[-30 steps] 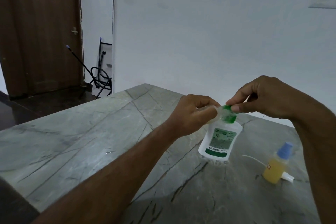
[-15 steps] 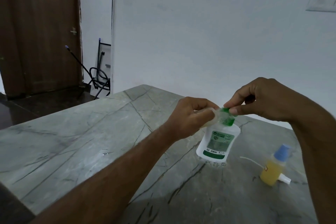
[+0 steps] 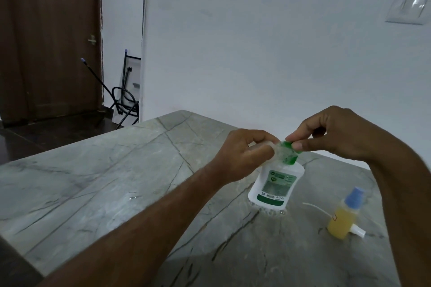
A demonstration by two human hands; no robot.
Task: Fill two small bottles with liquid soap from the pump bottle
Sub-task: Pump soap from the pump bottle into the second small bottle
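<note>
Midway through a fill: left hand (image 3: pixel 245 154) grips a small clear bottle (image 3: pixel 278 151) over the pump bottle (image 3: pixel 275 185); right hand (image 3: pixel 335 133) pinches its green top (image 3: pixel 290 147). Next, probably, steady pouring.

We count two hands over one grey stone tabletop (image 3: pixel 93 182): one left hand (image 3: pixel 242 158) and one right hand (image 3: pixel 335 133). We see three bottles: one white bottle with green label (image 3: pixel 275 184), one small clear bottle (image 3: pixel 268 145), and one small yellow bottle with blue cap (image 3: pixel 344 219). We also count one loose white pump piece (image 3: pixel 358 232), one brown door (image 3: pixel 46 37) and one wall switch plate (image 3: pixel 408 8).
</note>
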